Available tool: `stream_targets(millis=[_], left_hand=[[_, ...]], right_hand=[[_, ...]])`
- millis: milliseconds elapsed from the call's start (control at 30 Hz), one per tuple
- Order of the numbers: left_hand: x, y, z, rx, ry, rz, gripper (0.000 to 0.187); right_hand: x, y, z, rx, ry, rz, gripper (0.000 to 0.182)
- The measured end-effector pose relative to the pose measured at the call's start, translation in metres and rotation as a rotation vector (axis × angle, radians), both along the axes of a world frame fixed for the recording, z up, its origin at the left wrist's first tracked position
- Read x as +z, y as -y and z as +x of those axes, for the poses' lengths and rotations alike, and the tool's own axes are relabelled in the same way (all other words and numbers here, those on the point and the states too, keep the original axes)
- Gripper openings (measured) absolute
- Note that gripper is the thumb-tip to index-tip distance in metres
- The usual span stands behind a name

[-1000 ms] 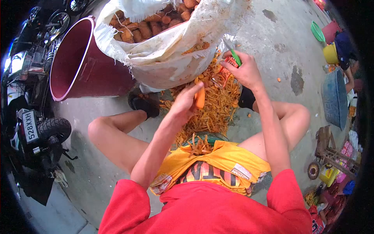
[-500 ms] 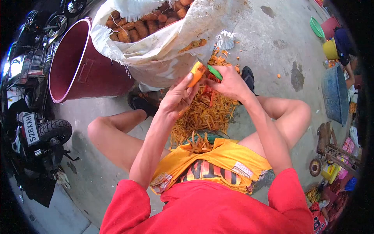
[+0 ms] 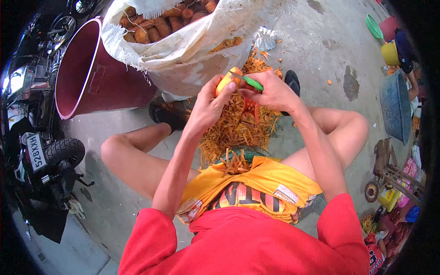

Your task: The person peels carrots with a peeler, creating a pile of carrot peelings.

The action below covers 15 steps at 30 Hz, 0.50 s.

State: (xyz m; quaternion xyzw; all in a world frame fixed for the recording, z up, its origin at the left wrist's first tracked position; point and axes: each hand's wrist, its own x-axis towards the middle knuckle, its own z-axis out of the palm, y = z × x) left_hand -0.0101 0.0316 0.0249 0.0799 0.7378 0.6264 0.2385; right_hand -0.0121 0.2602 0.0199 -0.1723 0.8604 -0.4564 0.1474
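Note:
My left hand (image 3: 211, 101) is wrapped round a partly peeled orange carrot (image 3: 225, 84), its thumb along the near side. My right hand (image 3: 271, 93) grips a knife with a green handle (image 3: 253, 83); the blade lies against the carrot's upper end. Below both hands a heap of orange peelings (image 3: 238, 133) covers the floor between my legs, and more strips lie on my yellow shorts (image 3: 256, 181). Just beyond my hands stands a white sack (image 3: 197, 59) full of unpeeled carrots (image 3: 158, 28).
A dark red bin (image 3: 112, 87) stands left of the sack, with a parked motorcycle (image 3: 50, 160) farther left. At the right are a blue tub (image 3: 395, 109), a yellow container (image 3: 389, 53), a person's arm (image 3: 412, 87) and a small wheeled cart (image 3: 398, 181).
The carrot has turned in my left hand and sits slightly more to the left. The knife blade now lies across its upper end. The view has shifted a little.

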Motion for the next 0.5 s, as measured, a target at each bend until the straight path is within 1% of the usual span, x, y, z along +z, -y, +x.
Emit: stream_targets(millis=[33,67,100,133,200,267,300,333,367,400,433,467,500], left_hand=[[-0.001,-0.001,0.000,-0.001,0.000,-0.001,0.037],[-0.002,-0.002,0.002,0.025,-0.080,-0.019,0.036],[-0.002,-0.003,0.002,0.052,-0.161,-0.037,0.037],[-0.003,-0.002,0.003,0.051,-0.160,-0.038,0.037],[0.000,0.003,0.004,0.014,-0.239,0.002,0.034],[0.002,0.008,0.003,0.006,-0.227,0.035,0.033],[0.005,0.009,0.003,-0.008,-0.219,0.071,0.032],[0.013,0.008,0.003,-0.019,-0.120,0.058,0.033],[0.012,0.004,0.002,-0.001,-0.166,0.031,0.034],[0.011,0.007,0.001,-0.028,-0.142,-0.045,0.040],[0.008,0.008,-0.001,-0.045,-0.116,-0.115,0.047],[0.002,0.007,0.000,-0.030,-0.115,-0.109,0.047],[-0.007,0.003,0.001,0.021,-0.164,-0.184,0.046]], right_hand=[[-0.001,0.004,0.001,-0.029,-0.040,-0.039,0.029],[-0.001,0.007,0.002,-0.057,-0.079,-0.078,0.028],[0.000,0.008,0.002,-0.058,-0.078,-0.080,0.028],[0.001,0.008,0.002,-0.052,-0.054,-0.058,0.028],[-0.003,0.007,0.000,-0.049,-0.027,-0.039,0.028],[-0.022,0.000,-0.011,-0.127,0.053,0.285,0.030],[-0.062,-0.020,-0.017,-0.163,0.110,0.262,0.031],[-0.066,-0.033,-0.020,-0.169,0.049,0.359,0.030],[-0.068,-0.036,-0.021,-0.176,-0.005,0.455,0.028],[-0.058,-0.029,-0.018,-0.169,0.005,0.453,0.028],[-0.045,-0.027,-0.015,-0.214,0.027,0.405,0.027],[-0.029,-0.023,-0.015,-0.260,0.038,0.361,0.025],[-0.022,-0.018,-0.011,-0.250,0.036,0.365,0.025]])
